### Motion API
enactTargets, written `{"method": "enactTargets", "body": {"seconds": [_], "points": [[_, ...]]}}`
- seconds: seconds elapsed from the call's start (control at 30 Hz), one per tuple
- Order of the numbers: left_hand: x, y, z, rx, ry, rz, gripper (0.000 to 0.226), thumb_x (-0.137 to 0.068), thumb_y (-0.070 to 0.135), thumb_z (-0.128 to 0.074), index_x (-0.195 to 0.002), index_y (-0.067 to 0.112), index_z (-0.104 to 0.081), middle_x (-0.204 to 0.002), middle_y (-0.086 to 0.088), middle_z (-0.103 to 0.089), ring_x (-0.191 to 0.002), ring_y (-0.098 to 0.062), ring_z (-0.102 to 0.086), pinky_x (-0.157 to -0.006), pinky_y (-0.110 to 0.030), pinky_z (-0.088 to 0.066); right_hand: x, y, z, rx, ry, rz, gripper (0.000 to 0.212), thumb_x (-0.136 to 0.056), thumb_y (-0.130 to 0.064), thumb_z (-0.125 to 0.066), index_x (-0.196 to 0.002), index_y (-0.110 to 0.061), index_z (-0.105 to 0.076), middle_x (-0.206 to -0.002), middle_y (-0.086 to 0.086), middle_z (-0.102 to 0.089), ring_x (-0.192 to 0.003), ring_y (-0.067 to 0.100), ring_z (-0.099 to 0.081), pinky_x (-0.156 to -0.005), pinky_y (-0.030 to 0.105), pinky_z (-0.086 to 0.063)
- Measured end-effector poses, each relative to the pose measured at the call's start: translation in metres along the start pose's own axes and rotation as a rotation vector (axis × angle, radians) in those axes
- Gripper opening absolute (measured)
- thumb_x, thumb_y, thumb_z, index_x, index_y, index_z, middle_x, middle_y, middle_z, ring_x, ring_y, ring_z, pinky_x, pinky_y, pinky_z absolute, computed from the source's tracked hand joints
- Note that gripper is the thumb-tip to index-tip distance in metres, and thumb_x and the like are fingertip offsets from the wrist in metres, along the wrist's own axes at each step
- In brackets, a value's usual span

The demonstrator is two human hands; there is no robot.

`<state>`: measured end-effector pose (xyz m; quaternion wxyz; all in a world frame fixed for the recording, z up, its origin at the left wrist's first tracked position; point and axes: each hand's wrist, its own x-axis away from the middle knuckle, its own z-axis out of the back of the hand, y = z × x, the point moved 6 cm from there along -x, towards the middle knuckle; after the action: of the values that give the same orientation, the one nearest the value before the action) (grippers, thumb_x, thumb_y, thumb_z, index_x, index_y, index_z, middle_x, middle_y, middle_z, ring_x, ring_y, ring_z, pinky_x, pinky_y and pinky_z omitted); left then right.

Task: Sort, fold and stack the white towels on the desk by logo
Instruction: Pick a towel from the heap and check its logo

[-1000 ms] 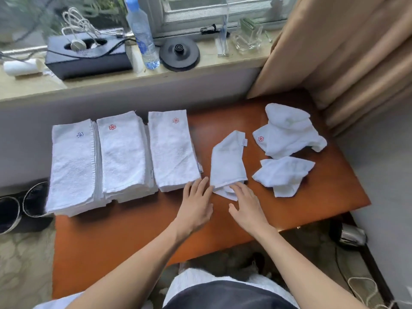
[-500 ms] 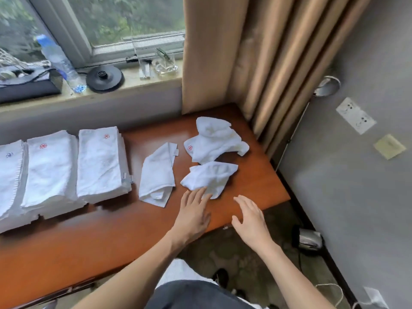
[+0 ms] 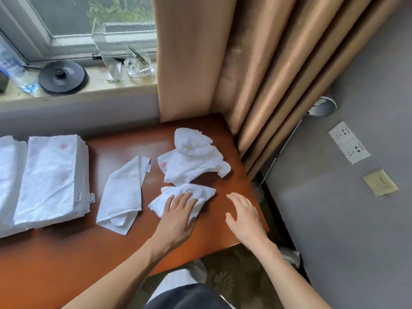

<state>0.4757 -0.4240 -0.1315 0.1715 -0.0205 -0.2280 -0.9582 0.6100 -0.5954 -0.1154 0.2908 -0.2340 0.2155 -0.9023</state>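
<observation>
The left hand (image 3: pixel 179 216) lay flat with fingers straight, resting on a small crumpled towel (image 3: pixel 206 192) near the right end of the desk (image 3: pixel 66 253). The right hand (image 3: pixel 243 216) was spread open just beside it, holding nothing; contact with the desk could not be confirmed. Behind lay a rumpled towel (image 3: pixel 191 163) showing a red logo; to the left, a loosely folded towel (image 3: pixel 121 195) and a folded stack (image 3: pixel 49 179).

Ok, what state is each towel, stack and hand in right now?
left hand: open, flat on the near crumpled towel.
right hand: open, over bare desk, holding nothing.
near crumpled towel: unfolded, under the left hand.
far crumpled towel: unfolded heap, red logo showing.
middle towel: loosely folded, no logo showing.
red-logo stack: folded, neatly piled.
</observation>
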Motion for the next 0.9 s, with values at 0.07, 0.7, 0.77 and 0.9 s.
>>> {"method": "enactTargets", "body": {"seconds": [0.07,0.7,0.77,0.9], "points": [[-0.023,0.009,-0.001,0.009,-0.019,-0.003,0.053,-0.102,0.029,-0.053,-0.153,0.019,-0.042,-0.163,-0.003,-0.035,-0.154,-0.026,-0.025,-0.127,-0.045,-0.004,-0.014,0.004,0.008,0.015,-0.025,0.001,0.055,-0.102,-0.029,-0.057,-0.154,-0.032,-0.040,-0.160,-0.012,-0.036,-0.149,0.008,-0.030,-0.124,0.032,-0.022],[-0.133,0.071,-0.003,0.124,0.156,0.479,0.061,-0.101,0.029,-0.056,-0.157,0.015,-0.036,-0.166,-0.002,-0.029,-0.152,-0.025,-0.026,-0.124,-0.040,-0.015,-0.172,0.032,0.044,-0.006,-0.392,0.409,0.042,-0.099,-0.019,-0.060,-0.141,-0.017,-0.055,-0.141,-0.003,-0.054,-0.132,0.019,-0.048,-0.115,0.034,-0.035],[-0.135,0.075,-0.002,0.141,0.176,0.522,0.060,-0.099,0.027,-0.058,-0.155,0.015,-0.039,-0.165,-0.003,-0.032,-0.151,-0.025,-0.029,-0.123,-0.038,-0.017,-0.187,0.025,0.043,-0.010,-0.430,0.451,0.043,-0.099,-0.020,-0.061,-0.142,-0.018,-0.055,-0.143,-0.003,-0.054,-0.133,0.019,-0.048,-0.115,0.037,-0.036],[-0.128,0.073,-0.008,0.248,0.215,0.619,0.062,-0.097,0.021,-0.059,-0.156,0.015,-0.039,-0.164,-0.005,-0.034,-0.151,-0.023,-0.030,-0.123,-0.033,-0.020,-0.208,0.015,0.033,-0.029,-0.539,0.457,0.047,-0.102,-0.022,-0.058,-0.148,-0.019,-0.049,-0.151,-0.004,-0.047,-0.130,0.016,-0.054,-0.113,0.038,-0.042]]}}
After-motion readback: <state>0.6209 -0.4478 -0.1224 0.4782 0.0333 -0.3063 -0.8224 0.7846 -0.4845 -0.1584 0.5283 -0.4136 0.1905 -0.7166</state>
